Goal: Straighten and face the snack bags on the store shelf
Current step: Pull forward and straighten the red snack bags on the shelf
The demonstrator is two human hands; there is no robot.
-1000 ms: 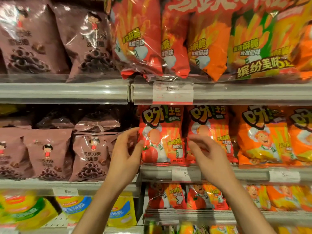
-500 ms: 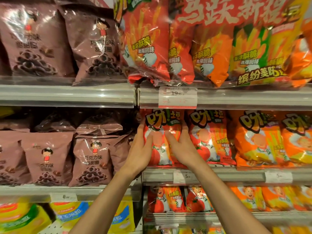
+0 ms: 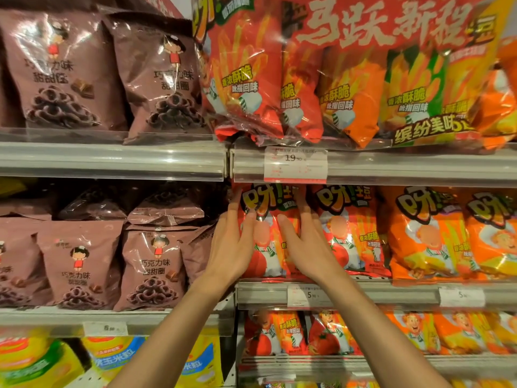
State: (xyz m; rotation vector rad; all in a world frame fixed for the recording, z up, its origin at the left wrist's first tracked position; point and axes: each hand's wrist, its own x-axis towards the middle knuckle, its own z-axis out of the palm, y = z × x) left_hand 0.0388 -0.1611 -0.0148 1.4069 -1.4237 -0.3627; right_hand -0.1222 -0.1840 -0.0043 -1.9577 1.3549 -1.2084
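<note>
A red snack bag point(image 3: 265, 203) with a chef and tomato picture stands upright at the left end of the middle shelf point(image 3: 363, 294). My left hand point(image 3: 232, 245) lies flat against its left side, fingers reaching past the edge. My right hand point(image 3: 303, 242) presses on its right half, fingers between it and the neighbouring red bag point(image 3: 349, 231). Both hands clasp the bag from the two sides. Orange bags point(image 3: 430, 233) of the same brand stand further right.
Brown chocolate-ring bags point(image 3: 152, 267) fill the shelf left of the red bag, some lying flat behind. Large red and orange multipacks point(image 3: 307, 79) hang over the upper shelf edge with its price tag point(image 3: 295, 163). Lower shelves hold more red, orange and yellow bags.
Both hands moved up and inward from in front of the shelf onto the leftmost red bag and now grip its sides. The view has come closer to the shelf.
</note>
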